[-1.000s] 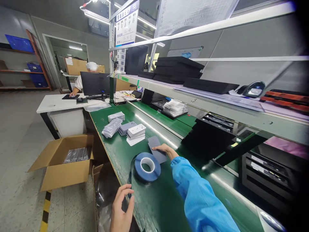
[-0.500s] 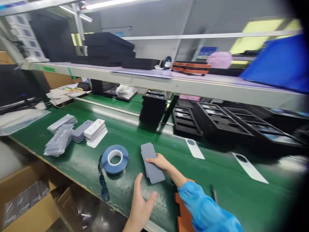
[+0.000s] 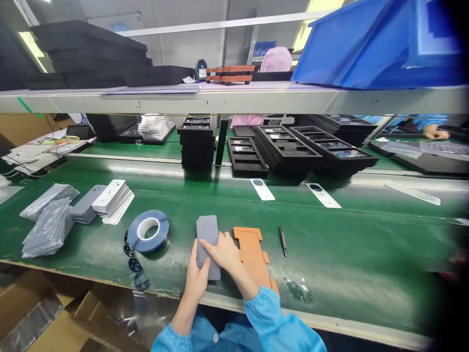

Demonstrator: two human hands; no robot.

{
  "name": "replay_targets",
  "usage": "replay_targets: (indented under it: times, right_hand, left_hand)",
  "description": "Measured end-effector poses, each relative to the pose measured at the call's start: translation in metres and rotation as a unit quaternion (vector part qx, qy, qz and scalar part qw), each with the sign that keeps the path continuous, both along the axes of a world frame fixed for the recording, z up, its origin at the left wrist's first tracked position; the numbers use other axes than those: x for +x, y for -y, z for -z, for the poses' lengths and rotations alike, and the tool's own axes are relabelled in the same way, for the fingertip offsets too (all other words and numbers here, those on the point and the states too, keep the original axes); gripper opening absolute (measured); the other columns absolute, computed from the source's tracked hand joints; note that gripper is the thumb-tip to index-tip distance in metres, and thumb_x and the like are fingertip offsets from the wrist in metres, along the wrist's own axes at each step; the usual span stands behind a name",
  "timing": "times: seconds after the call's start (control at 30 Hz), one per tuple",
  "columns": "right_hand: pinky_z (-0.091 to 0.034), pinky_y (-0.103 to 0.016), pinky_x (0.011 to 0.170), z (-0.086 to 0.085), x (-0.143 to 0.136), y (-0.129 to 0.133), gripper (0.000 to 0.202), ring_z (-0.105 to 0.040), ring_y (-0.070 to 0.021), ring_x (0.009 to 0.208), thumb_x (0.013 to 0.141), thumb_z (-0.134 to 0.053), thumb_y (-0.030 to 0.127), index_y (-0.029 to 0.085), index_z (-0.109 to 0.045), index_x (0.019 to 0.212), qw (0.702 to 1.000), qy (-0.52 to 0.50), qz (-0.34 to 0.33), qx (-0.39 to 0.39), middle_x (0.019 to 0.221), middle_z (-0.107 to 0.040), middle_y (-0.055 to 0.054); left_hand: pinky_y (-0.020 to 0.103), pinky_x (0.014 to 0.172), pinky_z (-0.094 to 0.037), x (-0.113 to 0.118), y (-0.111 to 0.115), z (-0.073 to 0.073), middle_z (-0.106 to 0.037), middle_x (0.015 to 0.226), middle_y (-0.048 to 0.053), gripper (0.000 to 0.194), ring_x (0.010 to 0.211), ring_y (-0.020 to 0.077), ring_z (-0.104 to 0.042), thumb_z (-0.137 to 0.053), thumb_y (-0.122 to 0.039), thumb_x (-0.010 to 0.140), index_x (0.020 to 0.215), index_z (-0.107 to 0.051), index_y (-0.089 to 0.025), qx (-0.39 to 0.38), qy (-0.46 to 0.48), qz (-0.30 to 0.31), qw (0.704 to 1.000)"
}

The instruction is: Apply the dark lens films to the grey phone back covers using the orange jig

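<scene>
Both hands hold a small stack of grey phone back panels (image 3: 208, 230) above the front of the green table. My left hand (image 3: 196, 279) closes on the stack's left side, its thumb pointing up along the panels. From the right, my right hand (image 3: 226, 252) grips it, thumb laid across the top face. To the left lies a roll of blue tape (image 3: 161, 234), its loose strip of dark round pieces (image 3: 135, 264) trailing to the table edge. An orange notched plate (image 3: 252, 254) is just right of my right hand. Dark tweezers (image 3: 283, 242) lie beyond it.
Grey panels (image 3: 87, 205), white panels (image 3: 113, 195) and plastic-wrapped packs (image 3: 49, 230) sit at left. Black trays (image 3: 247, 164) line the back under a shelf (image 3: 220, 101). Two white strips (image 3: 264, 193) lie before them. Cardboard boxes (image 3: 66, 327) stand below; another person's hand (image 3: 436, 132) shows far right.
My left hand, open and apart before, has come onto the grey panel stack. The stack is turned more upright in view. The camera view has swung right.
</scene>
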State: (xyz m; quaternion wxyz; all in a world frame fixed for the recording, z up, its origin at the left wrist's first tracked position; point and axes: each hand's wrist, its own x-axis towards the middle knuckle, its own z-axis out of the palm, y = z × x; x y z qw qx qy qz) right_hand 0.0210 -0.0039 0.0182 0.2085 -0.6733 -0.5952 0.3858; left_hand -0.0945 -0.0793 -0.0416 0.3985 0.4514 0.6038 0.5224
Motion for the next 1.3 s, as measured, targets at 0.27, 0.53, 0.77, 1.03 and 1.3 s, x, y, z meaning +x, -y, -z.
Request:
replay_targets:
  times: [0.27, 0.53, 0.77, 1.03, 1.3]
  right_hand:
    - [-0.028, -0.043, 0.120, -0.030, 0.011, -0.041, 0.090, -0.028, -0.0357, 0.152, 0.093, -0.055, 0.060, 0.006, -0.027, 0.159, 0.957, 0.148, -0.188, 0.163, 0.165, -0.029, -0.023]
    - [-0.049, -0.036, 0.092, -0.031, -0.006, -0.081, 0.055, -0.070, -0.0314, 0.111, 0.098, -0.049, 0.061, 0.015, -0.070, 0.120, 0.907, 0.194, -0.337, 0.159, 0.120, -0.074, -0.017]
    - [-0.050, -0.034, 0.086, -0.021, -0.007, -0.070, 0.050, -0.073, -0.0291, 0.102, 0.104, -0.040, 0.055, 0.016, -0.070, 0.107, 0.894, 0.225, -0.336, 0.194, 0.110, -0.076, -0.016]
    - [-0.037, -0.051, 0.114, -0.020, 0.006, -0.066, 0.051, -0.055, -0.0334, 0.135, 0.103, -0.044, 0.046, 0.012, -0.058, 0.139, 0.897, 0.181, -0.316, 0.251, 0.144, -0.060, -0.021]
    - [-0.054, -0.042, 0.096, -0.034, 0.015, 0.030, 0.030, -0.069, -0.0264, 0.105, 0.099, -0.054, 0.041, 0.021, -0.071, 0.114, 0.918, -0.079, -0.237, 0.307, 0.115, -0.074, -0.011]
  left_hand:
    - [0.049, 0.121, -0.037, 0.017, 0.016, -0.019, -0.035, 0.165, 0.018, 0.092, 0.150, 0.0352, -0.037, -0.073, -0.043, 0.083, 0.159, -0.029, -0.016, -0.012, 0.003, -0.069, 0.998]
    - [0.049, 0.126, -0.026, 0.044, 0.028, -0.020, -0.026, 0.167, 0.020, 0.111, 0.155, 0.0347, -0.027, -0.083, -0.032, 0.068, 0.161, -0.024, -0.013, -0.015, -0.144, -0.065, 0.987]
    - [0.052, 0.126, -0.027, 0.042, 0.021, -0.022, -0.032, 0.165, 0.023, 0.111, 0.154, 0.0364, -0.030, -0.085, -0.032, 0.066, 0.159, -0.029, -0.009, -0.007, -0.159, -0.068, 0.985]
    - [0.055, 0.125, -0.027, 0.027, 0.043, -0.046, -0.026, 0.167, 0.021, 0.123, 0.155, 0.0384, -0.025, -0.093, -0.042, 0.062, 0.161, -0.024, -0.017, 0.011, -0.161, -0.050, 0.986]
    - [0.056, 0.123, -0.026, -0.084, 0.103, -0.069, -0.037, 0.160, 0.018, 0.080, 0.151, 0.0348, -0.031, -0.078, -0.035, 0.081, 0.151, -0.042, -0.021, 0.072, -0.274, -0.375, 0.883]
